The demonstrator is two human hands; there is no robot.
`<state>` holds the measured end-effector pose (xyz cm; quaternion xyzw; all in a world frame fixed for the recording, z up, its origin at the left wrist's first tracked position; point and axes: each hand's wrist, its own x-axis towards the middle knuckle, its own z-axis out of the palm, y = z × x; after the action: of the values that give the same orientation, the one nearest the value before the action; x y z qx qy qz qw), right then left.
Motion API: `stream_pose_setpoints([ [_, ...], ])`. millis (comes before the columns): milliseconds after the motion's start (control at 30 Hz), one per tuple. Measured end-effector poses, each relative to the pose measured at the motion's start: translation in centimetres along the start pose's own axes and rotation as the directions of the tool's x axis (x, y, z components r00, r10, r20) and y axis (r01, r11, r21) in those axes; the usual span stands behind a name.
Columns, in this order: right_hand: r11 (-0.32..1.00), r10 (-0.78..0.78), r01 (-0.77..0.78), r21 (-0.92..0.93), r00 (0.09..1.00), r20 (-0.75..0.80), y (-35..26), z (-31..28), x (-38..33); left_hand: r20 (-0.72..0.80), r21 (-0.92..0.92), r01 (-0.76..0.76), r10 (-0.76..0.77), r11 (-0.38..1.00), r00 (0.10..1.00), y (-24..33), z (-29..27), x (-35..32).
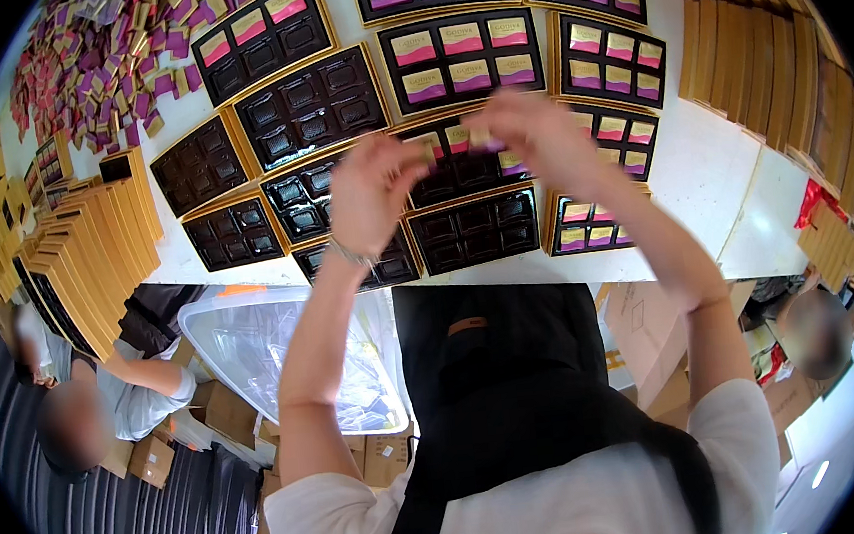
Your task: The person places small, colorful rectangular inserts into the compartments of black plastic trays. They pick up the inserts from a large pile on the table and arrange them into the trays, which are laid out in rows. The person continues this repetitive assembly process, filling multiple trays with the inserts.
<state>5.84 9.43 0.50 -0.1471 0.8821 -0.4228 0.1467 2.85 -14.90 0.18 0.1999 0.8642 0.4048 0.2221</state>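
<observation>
Currently the small wrapped chocolates (482,140) sit pinched between your 2 hands, raised over the half-filled tray (459,164) at the white table (711,174) centre. By my read you're partway: several trays (461,58) look full, the dark trays (309,106) hold nothing yet. Left hand (371,191) curled, fingertips closed on the pieces; right hand (537,133) bent at the wrist, gripping them too. Loose chocolate pile (101,72) lies far left, gold lids (95,248) stacked beside it.

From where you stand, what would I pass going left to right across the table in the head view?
Stack of gold box lids → empty dark trays → left hand → right hand → tray filled with pink and purple wrapped pieces → row of gold lids on edge.
</observation>
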Motion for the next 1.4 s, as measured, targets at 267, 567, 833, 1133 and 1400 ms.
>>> stream_pose_setpoints([
  [267,0.956,-0.100,0.011,-0.294,0.952,-0.290,-2.0,7.1,-4.6,-0.303,0.367,-0.130,0.250,0.921,0.920,0.0,5.7,-4.4],
  [567,0.859,0.026,-0.010,-0.511,0.999,0.024,-2.3,8.6,-8.2,0.004,0.568,-0.125,0.150,0.813,0.989,-0.8,8.5,-7.6],
  [833,0.875,0.022,-0.009,-0.484,1.000,0.021,-2.4,8.1,-7.8,0.064,0.574,-0.158,0.148,0.804,0.987,-0.5,7.5,-7.5],
  [1133,0.902,-0.303,0.145,-0.407,0.884,-0.356,-0.6,1.6,2.9,0.057,0.897,-0.214,0.380,0.386,0.923,-1.6,-1.3,0.7],
  [1400,0.910,0.106,-0.199,-0.364,0.960,-0.259,6.2,-3.7,28.8,-0.050,0.565,-0.366,0.473,0.739,0.879,-7.2,-12.2,25.6],
])
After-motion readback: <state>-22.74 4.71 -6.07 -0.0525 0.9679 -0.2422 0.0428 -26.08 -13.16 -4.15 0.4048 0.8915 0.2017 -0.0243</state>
